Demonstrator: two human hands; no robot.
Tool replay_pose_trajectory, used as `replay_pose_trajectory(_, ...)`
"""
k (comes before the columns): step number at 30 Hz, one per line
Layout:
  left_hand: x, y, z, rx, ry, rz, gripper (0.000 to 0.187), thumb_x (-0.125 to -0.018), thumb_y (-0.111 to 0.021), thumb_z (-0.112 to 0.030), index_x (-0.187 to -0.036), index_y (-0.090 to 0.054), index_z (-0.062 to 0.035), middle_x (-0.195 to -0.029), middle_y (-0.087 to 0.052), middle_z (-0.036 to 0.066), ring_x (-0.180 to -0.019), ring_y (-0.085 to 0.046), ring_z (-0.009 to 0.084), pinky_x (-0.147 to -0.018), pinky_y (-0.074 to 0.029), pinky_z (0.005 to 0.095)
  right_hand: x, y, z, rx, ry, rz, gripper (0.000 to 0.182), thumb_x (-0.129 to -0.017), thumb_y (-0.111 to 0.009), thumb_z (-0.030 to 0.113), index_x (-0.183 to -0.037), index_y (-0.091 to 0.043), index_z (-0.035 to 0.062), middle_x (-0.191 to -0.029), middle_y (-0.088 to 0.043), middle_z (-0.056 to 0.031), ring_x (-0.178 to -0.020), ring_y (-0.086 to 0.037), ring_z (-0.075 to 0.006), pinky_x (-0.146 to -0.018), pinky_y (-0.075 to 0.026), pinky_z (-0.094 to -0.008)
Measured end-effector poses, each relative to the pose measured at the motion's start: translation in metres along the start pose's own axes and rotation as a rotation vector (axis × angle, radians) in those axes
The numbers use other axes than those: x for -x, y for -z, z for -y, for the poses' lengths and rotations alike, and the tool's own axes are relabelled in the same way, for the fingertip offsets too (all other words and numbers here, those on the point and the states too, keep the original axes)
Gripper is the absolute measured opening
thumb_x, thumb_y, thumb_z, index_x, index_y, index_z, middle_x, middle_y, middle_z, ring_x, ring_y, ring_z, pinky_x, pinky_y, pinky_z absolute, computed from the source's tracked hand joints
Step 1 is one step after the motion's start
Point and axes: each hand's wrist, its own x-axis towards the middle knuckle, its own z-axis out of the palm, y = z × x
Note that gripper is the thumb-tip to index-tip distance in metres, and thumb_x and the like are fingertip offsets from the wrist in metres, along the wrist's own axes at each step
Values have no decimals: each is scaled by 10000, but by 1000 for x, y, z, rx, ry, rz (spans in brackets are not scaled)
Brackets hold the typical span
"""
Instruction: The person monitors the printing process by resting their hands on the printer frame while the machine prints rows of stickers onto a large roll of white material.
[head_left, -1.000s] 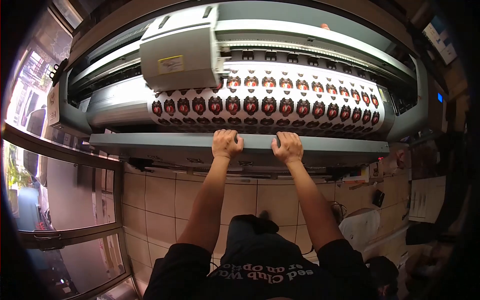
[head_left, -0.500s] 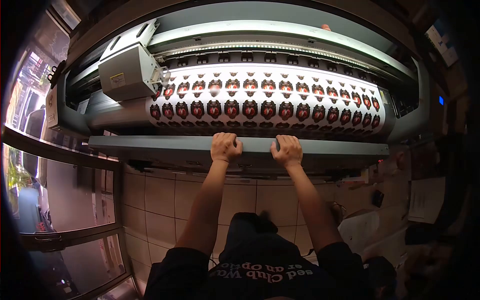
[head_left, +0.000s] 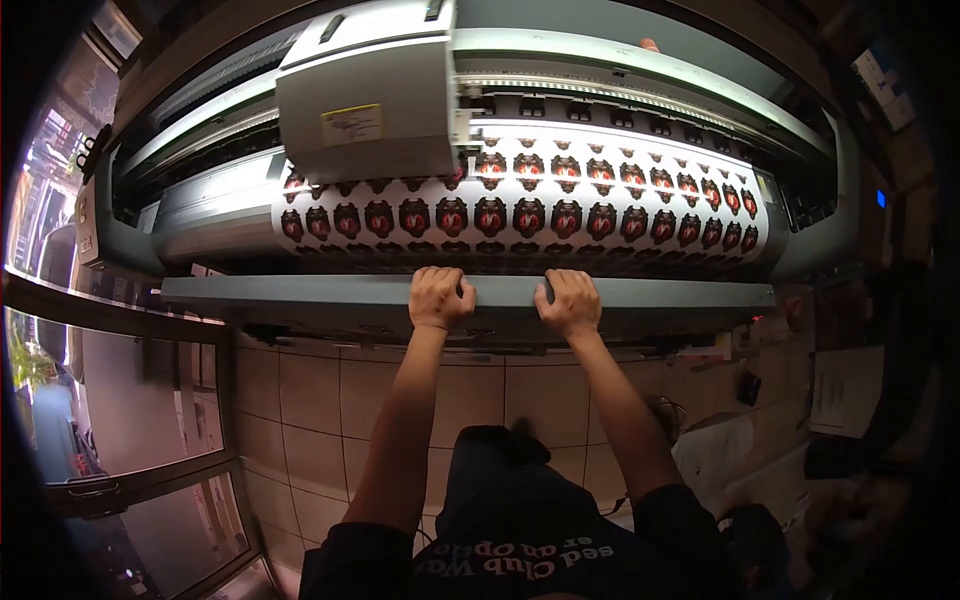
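A wide-format printer [head_left: 835,200] stretches across the view. My left hand [head_left: 440,298] is closed over the grey front bar [head_left: 680,293], with its fingers curled over the top edge. A short way to the right, my right hand [head_left: 570,302] grips the same bar in the same manner. Beyond the bar lies a white printed sheet [head_left: 375,248] with rows of dark and red emblems. Above the sheet's left half stands the print carriage [head_left: 368,115], which covers part of the upper emblem rows. My fingertips are partly hidden behind the bar.
A glass door [head_left: 150,400] with a metal frame stands at the left. Beneath the bar is a tiled floor [head_left: 390,385]. At the right are a small dark object [head_left: 749,388] and a pale panel [head_left: 848,392].
The print carriage has slid right along its rail and now covers more of the sheet. The view has shifted slightly. Both hands keep their hold on the bar.
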Motion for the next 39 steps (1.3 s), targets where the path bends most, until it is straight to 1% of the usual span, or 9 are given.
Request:
replay_pose_trajectory(3, 0, 3, -3, -11, 11, 10, 179, -757, -587, -221, -738, -685, -71, -800, -717, 94, -800, -663, 271, -849, -482, 392, 0, -1, -1, 9, -1, 2, 266, -824, -646, 266, -923, -695, 25, -921, -707, -120, -917, -667, -292, -894, -502, -414)
replay_pose_trajectory(5, -1, 6, -4, -20, 40, 77, 240, -771, -578, -210, -820, -729, -30, -845, -737, 120, -819, -673, 289, -859, -488, 403, 1, -1, -2, 14, -1, 1, 274, -824, -645, 268, -931, -700, 21, -929, -712, -125, -921, -670, -294, -898, -503, -415)
replay_pose_trajectory(8, -1, 7, -3, -41, 46, 117, 245, -773, -572, -213, -814, -729, -30, -844, -736, 122, -812, -671, 291, -854, -487, 400, 1, -2, -1, 13, -16, 18, 296, -825, -645, 277, -951, -710, 17, -958, -724, -136, -931, -675, -296, -906, -505, -416)
replay_pose_trajectory(15, 1, 4, -2, -18, 45, 73, 239, -778, -571, -201, -813, -732, -27, -833, -733, 119, -798, -663, 289, -848, -487, 398, 3, -4, -2, 35, -23, 34, 313, -840, -630, 289, -964, -713, 14, -986, -730, -146, -957, -681, -306, -935, -498, -429)
replay_pose_trajectory(17, 1, 2, -1, -16, 37, 49, 218, -787, -577, -220, -774, -706, -46, -816, -720, 105, -797, -645, 279, -850, -474, 394, 3, -3, -1, 45, -12, 19, 313, -843, -627, 290, -965, -712, 15, -986, -730, -146, -962, -681, -307, -942, -496, -431)
replay_pose_trajectory(22, 1, 5, -2, -13, 51, 80, 220, -789, -582, -211, -797, -720, -40, -825, -724, 107, -799, -650, 279, -854, -476, 395, 1, 1, 1, 24, -13, 25, 258, -844, -626, 285, -888, -680, 36, -926, -713, -123, -926, -673, -292, -904, -500, -420)
replay_pose_trajectory(27, 1, 5, -2, -14, 75, 128, 222, -793, -592, -198, -827, -737, -33, -846, -734, 108, -820, -661, 276, -880, -476, 392, 1, 1, 2, 2, 1, -15, 227, -833, -635, 270, -862, -660, 46, -889, -694, -111, -908, -664, -286, -883, -496, -412)
replay_pose_trajectory(36, 2, 3, -1, 43, 43, 55, 174, -775, -605, -174, -801, -724, -51, -813, -721, 101, -812, -668, 279, -866, -483, 399, 1, -1, 2, 0, 7, -38, 204, -827, -636, 269, -822, -630, 65, -842, -659, -94, -895, -653, -283, -875, -493, -409)
replay_pose_trajectory(39, 1, 3, -1, -21, 50, 67, 162, -762, -614, -183, -800, -720, -67, -798, -712, 95, -803, -662, 290, -845, -484, 405, 2, -3, -1, 1, 1, -50, 202, -824, -637, 272, -823, -631, 69, -839, -656, -90, -891, -650, -282, -879, -495, -408)
